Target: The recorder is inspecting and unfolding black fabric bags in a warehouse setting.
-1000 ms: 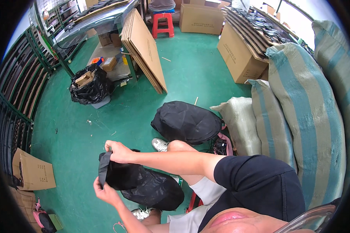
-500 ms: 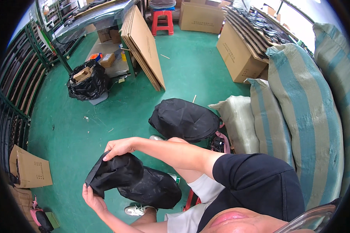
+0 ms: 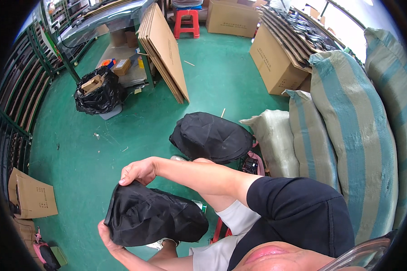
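several dark-slatted racks [image 3: 13, 90] w/ green frames lined the far left. nr the lower l. corner stood an opened brown carton [image 3: 38, 196], & a pink-and-black item [image 3: 45, 255] lay below it. a bit further r., up on the green floor [image 3: 68, 171], a bin in a black liner [image 3: 99, 92] held cardboard scraps [image 3: 93, 84].

next came the person's left hand [image 3: 109, 237], gripping the lower end of the edge of a black cloth [image 3: 140, 212]; fingers were curled at it, tips partly hid. the right hand [image 3: 139, 171] pinched the upper end btwn thumb & fingers, so the edge ran stretched btwn both hands. the cloth was low in front of the person's bent legs & ran r. onto a black bundle [image 3: 194, 221]; couldn't tell exactly where one stopped & the other began. a light shoe [image 3: 157, 245] showed just under it.

up nr top mid, flat cardboard sheets [image 3: 167, 54] leaned in a stack, w/ a red stool [image 3: 186, 14] beyond. a 2nd black bundle [image 3: 212, 137] lay on the floor past the r. forearm, clear of both hands. r. of it stood a big carton [image 3: 271, 65] further back, a pale sack [image 3: 276, 144] just beside the bundle, then tall striped sacks [image 3: 355, 117] along the far r. side.
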`<control>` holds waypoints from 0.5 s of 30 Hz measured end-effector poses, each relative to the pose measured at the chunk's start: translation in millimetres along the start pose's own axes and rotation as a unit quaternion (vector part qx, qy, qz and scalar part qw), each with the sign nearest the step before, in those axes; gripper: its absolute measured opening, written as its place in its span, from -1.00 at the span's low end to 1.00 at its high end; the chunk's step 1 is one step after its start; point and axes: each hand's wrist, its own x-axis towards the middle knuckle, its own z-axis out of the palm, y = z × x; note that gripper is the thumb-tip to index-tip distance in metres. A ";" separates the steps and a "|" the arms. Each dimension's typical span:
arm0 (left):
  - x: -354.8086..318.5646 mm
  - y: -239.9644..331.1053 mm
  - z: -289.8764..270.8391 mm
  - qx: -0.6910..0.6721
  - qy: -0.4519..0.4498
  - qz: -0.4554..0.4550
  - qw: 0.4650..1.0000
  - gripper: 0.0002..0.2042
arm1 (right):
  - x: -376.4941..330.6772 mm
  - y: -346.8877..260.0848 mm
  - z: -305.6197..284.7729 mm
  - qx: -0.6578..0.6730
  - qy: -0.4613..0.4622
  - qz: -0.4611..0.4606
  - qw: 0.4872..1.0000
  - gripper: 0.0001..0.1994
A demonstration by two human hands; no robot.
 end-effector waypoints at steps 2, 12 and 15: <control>10.5 0.5 25.0 0.079 -0.099 -0.022 0.992 -0.46 | -0.8 0.3 -9.2 -0.053 0.042 0.016 0.998 -0.67; 12.1 -23.0 0.9 -0.072 0.141 -0.023 0.987 -0.69 | -12.2 -9.1 -4.3 -0.176 0.095 -0.007 0.980 -0.52; 27.9 -37.8 -12.8 -0.176 0.129 -0.017 0.976 -0.58 | -14.0 -18.4 16.0 -0.059 0.192 -0.073 0.977 -0.41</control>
